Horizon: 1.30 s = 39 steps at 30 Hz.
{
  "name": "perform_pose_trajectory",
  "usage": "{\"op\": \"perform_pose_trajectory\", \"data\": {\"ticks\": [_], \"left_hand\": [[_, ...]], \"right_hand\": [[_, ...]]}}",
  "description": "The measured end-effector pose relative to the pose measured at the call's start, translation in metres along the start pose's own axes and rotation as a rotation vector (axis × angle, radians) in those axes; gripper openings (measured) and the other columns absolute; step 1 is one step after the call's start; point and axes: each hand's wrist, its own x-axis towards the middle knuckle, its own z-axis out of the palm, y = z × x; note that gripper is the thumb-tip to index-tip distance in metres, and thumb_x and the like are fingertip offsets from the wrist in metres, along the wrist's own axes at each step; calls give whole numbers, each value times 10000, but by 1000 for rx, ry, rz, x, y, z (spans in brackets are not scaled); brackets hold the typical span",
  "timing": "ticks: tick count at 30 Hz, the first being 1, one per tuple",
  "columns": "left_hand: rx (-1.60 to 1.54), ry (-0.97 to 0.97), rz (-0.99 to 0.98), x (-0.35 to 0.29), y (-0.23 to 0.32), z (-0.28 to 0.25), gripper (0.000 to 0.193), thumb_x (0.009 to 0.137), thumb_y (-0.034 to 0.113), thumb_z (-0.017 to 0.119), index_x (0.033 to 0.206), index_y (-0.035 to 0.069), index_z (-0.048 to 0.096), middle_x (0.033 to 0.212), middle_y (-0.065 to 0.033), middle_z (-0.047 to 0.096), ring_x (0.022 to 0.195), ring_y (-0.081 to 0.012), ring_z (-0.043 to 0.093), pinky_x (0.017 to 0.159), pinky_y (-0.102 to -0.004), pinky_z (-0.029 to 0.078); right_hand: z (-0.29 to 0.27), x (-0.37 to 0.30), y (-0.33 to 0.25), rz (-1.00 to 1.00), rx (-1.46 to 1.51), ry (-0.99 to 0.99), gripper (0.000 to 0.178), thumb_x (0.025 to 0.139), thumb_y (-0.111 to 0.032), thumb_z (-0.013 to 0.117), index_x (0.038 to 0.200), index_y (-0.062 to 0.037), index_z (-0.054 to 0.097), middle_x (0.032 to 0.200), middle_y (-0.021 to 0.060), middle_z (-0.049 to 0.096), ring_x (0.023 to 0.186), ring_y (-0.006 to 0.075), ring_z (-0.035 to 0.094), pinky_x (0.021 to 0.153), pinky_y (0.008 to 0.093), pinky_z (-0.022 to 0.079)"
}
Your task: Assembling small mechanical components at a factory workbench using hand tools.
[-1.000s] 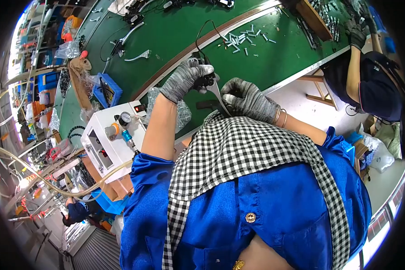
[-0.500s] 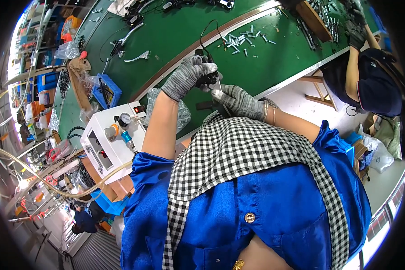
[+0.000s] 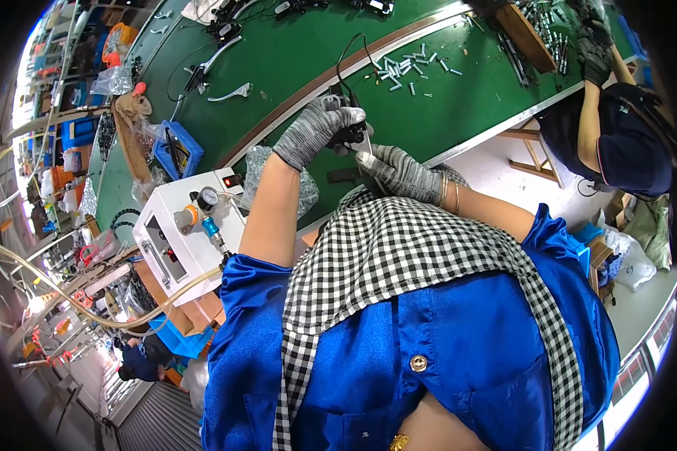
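Observation:
Both my hands wear grey striped knit gloves and meet over the near edge of the green table. My left hand [image 3: 315, 132] is closed around a brake lever [image 3: 353, 135] with a black body, from which a thin black cable loops up over the table. A flat silver piece of it points down toward my right hand [image 3: 404, 172], whose thumb and fingers are pinched at its lower end. Fingers hide much of the black body. Just below and left of the right fingertips, a dark flat piece [image 3: 343, 175] juts out; what it belongs to is unclear.
Small silver cylinders [image 3: 402, 69] lie loose on the green table [image 3: 444, 113]. Other silver brake levers [image 3: 232, 93] with black cables are farther left. A white box with a pressure gauge [image 3: 207, 198] and a blue tray [image 3: 179, 150] stand left. A co-worker's gloved hand [image 3: 596, 64] works at right.
My hands stay almost in place, with the left shifting slightly and the silver piece tilting a little between them. The hold of both hands looks the same.

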Motion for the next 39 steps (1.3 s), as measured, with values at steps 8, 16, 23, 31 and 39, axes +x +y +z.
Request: {"op": "perform_pose_trajectory", "data": {"ticks": [8,16,23,31,39], "left_hand": [[80,-23,-52,5,-3,-4,306,787,303,661,858,8,622,730,-97,659,538,-119,602,382,-220,449],[83,-30,-35,3,-1,-2,307,781,309,665,843,13,616,726,-91,659,520,-115,591,372,-220,445],[61,-9,-38,7,-2,-3,291,783,293,668,838,13,615,747,-99,664,511,-118,588,375,-225,454],[73,37,-20,0,5,2,282,780,285,673,834,17,606,657,-70,624,496,-117,581,387,-222,466],[75,83,-26,-5,8,4,271,783,284,671,811,22,610,646,-56,605,480,-112,570,389,-218,466]], "right_hand": [[-5,1,9,163,56,23,315,929,-309,487,1054,-29,560,750,-31,509,582,56,420,520,208,367],[-43,-22,25,123,170,9,240,920,-197,475,1065,-9,515,862,41,569,759,90,551,741,224,480],[-32,-30,7,-10,-34,192,181,898,-94,514,1042,15,528,870,85,601,719,111,587,701,248,512],[-19,-11,-38,-178,-27,275,113,853,-57,585,935,21,583,783,52,615,706,102,583,655,238,504],[-10,-1,-26,-380,-387,402,154,778,-42,641,928,-22,611,813,83,621,729,157,601,666,272,501]]}}
